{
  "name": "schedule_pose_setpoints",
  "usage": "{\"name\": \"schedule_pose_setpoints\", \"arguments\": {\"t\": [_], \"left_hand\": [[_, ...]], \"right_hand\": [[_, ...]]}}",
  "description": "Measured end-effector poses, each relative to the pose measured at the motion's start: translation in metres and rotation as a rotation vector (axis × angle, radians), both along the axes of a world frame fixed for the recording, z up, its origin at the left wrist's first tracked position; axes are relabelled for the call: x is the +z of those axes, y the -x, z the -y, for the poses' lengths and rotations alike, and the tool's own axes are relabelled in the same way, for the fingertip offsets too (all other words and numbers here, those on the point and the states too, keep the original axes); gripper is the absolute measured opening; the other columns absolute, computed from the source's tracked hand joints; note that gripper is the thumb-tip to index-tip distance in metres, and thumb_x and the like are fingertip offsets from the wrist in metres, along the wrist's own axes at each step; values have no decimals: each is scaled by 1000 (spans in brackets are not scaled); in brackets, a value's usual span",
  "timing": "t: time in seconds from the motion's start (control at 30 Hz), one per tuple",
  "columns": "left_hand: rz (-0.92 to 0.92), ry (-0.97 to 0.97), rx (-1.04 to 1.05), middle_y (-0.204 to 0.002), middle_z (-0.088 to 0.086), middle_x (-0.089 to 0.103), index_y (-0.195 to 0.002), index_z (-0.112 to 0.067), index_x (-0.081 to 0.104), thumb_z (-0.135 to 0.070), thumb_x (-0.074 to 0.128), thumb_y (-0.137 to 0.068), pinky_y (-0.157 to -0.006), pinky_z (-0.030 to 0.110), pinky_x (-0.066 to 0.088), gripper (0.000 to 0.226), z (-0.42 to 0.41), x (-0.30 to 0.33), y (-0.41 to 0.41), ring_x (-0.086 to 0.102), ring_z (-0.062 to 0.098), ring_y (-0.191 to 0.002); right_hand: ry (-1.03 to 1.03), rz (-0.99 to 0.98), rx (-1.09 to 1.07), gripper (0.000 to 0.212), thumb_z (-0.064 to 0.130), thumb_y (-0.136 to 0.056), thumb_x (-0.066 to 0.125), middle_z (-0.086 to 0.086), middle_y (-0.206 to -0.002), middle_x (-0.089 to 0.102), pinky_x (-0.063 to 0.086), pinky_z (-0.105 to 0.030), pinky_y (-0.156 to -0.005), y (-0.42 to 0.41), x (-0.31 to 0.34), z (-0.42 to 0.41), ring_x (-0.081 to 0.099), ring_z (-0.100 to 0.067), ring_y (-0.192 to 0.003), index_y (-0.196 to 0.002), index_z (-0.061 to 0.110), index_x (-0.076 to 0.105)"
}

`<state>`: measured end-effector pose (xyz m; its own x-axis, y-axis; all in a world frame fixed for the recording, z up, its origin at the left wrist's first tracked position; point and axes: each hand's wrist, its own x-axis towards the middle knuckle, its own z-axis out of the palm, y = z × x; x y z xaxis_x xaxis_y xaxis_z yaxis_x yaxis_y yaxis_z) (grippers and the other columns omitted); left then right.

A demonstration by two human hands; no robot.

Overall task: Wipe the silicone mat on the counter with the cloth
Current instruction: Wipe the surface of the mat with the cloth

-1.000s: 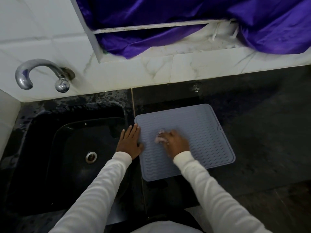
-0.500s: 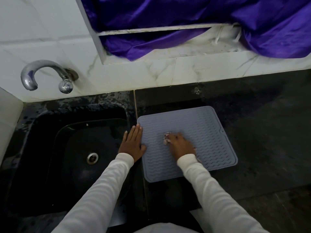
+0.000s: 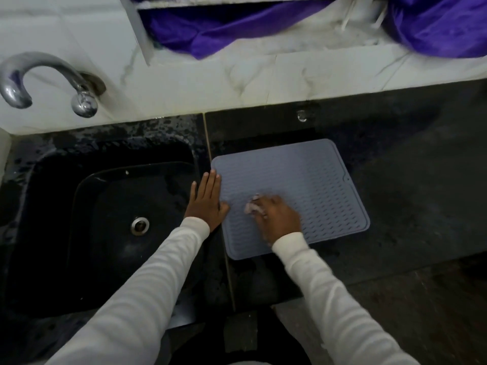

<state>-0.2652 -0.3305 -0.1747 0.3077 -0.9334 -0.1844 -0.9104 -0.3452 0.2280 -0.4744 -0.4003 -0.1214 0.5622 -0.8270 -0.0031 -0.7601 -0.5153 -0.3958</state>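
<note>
Grey wavy-ribbed mat (image 3: 303, 180), black sink (image 3: 52, 206), purple curtain (image 3: 210, 35), white sleeves (image 3: 137, 299)

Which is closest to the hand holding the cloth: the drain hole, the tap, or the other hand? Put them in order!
From the right hand, in the head view:
1. The left hand, just to its left, flat on the mat's left edge.
2. The drain hole, farther left, in the sink.
3. The tap, far left, up on the wall.

Matt ribbed mat (image 3: 311, 180), glossy counter (image 3: 408, 159), chrome tap (image 3: 47, 75).
</note>
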Motion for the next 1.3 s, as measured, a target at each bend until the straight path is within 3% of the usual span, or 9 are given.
{"name": "schedule_pose_setpoints", "arguments": {"t": [0.17,0.27,0.33,0.43,0.73,0.9,1.03,1.13,1.3], "left_hand": [[37,-31,-35,-164,4,-10,-157,-14,-3,-53,7,-80,-121,48,-4,87,1,5,-6,-9,21,-151],[33,-55,-68,-164,6,-9,-157,-13,-4,-56,4,-77,-122,48,-4,91,2,10,-9,-9,22,-151],[26,-72,-78,-164,6,-10,-157,-13,-4,-57,5,-78,-122,47,-5,91,4,13,-11,-9,22,-151],[2,-77,-91,-164,6,-11,-157,-12,-4,-53,26,-93,-122,46,-5,81,3,18,-13,-9,22,-151],[-29,-106,-77,-164,8,-13,-157,-12,-4,-47,37,-98,-123,41,-5,80,7,27,-8,-10,23,-151],[-76,-163,-66,-162,8,-17,-156,-11,-6,-63,36,-95,-123,41,-3,91,12,29,-7,-11,25,-151],[-59,-158,-88,-162,10,-17,-156,-11,-8,-62,46,-92,-123,41,-4,99,6,25,-4,-11,26,-151],[-55,-152,-62,-163,6,-16,-156,-16,-9,-65,44,-92,-122,43,-4,97,3,25,-7,-10,23,-151],[-80,-171,-27,-163,2,-17,-156,-20,-11,-64,44,-92,-121,45,-7,95,3,26,-6,-12,19,-151]], "right_hand": [[0,-201,35,31,38,-72,77,-5,-91,64,45,-30,-42,-40,-18,-68,61,-28,-49,-100,27,69],[33,-168,27,33,35,-70,78,-7,-89,62,45,-33,-39,-30,-18,-57,59,-31,-46,-99,27,65],[11,-182,-29,27,34,-81,69,-11,-97,60,49,-39,-47,-11,-16,-38,63,-36,-58,-106,25,62],[-27,-207,-159,30,37,-92,53,-12,-114,53,50,-43,-68,40,-12,-1,65,-38,-81,-121,28,54],[-2,-225,-391,32,39,-92,52,-14,-111,56,52,-46,-74,89,7,57,62,-39,-83,-118,20,51],[-6,39,-162,35,34,-87,61,-12,-111,59,53,-41,-69,29,8,4,64,-36,-82,-121,24,60],[-32,-156,101,36,30,-90,57,-13,-118,55,53,-44,-64,-23,-14,-40,65,-37,-79,-124,22,57],[-2,-220,166,45,23,-79,72,-11,-109,60,53,-42,-46,-17,-21,-40,65,-33,-59,-120,25,54],[-40,-222,50,33,23,-88,59,-12,-117,57,54,-43,-63,48,-18,22,66,-36,-76,-120,25,59]]}}
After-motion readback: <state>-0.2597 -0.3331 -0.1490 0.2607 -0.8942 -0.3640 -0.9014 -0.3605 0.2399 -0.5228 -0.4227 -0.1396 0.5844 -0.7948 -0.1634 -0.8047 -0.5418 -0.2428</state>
